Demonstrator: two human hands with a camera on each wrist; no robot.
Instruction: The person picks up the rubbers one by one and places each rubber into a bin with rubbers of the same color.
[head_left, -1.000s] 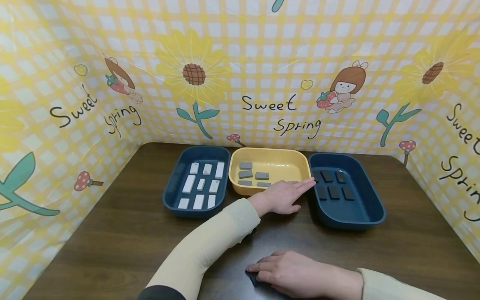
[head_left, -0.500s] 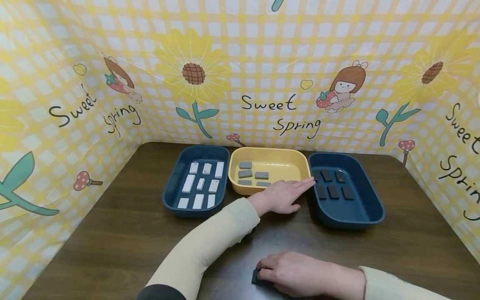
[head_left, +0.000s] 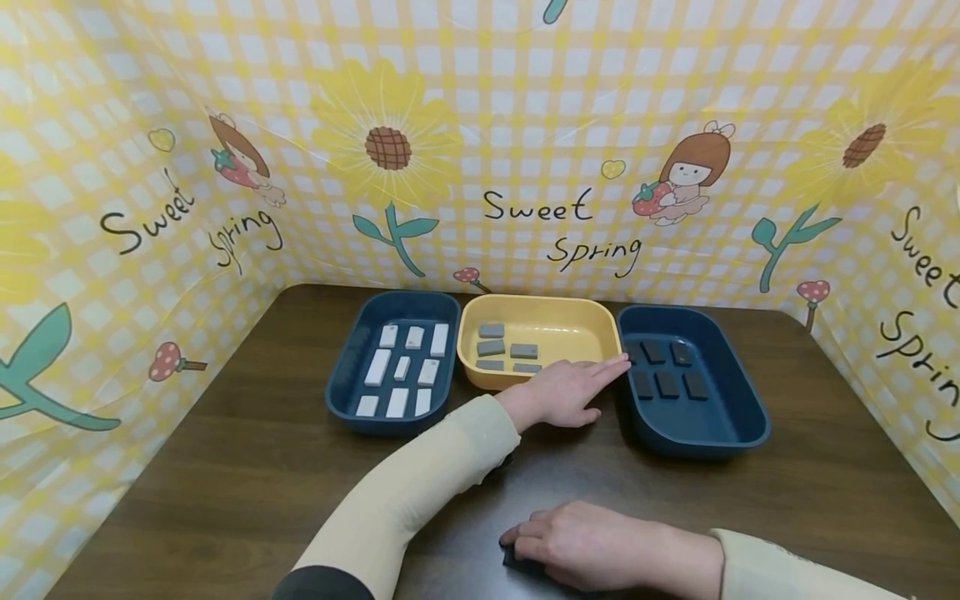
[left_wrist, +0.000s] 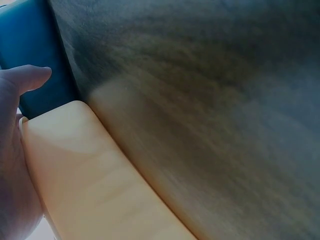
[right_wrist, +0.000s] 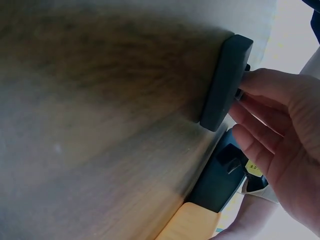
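Note:
My left hand (head_left: 577, 385) lies flat with straight fingers against the front rim of the yellow tray (head_left: 592, 321), its fingertips reaching the rim of the right blue tray (head_left: 750, 400). In the left wrist view the left hand (left_wrist: 17, 145) rests on the yellow tray (left_wrist: 90, 170) beside the blue tray (left_wrist: 30, 50). My right hand (head_left: 592, 546) is near the table's front edge, fingers curled over a small dark block (head_left: 516, 558). The right wrist view shows the fingertips (right_wrist: 260, 82) pinching the dark block (right_wrist: 226, 82) on the table.
The left blue tray (head_left: 345, 367) holds several white tiles, the yellow tray several grey tiles, and the right blue tray several dark tiles. A brown wooden table (head_left: 225, 467) is walled in by a yellow checked backdrop (head_left: 525, 125) on three sides.
My right hand's fingers have curled in from flat and closed around the dark block, shifting slightly. My left hand has stayed where it was.

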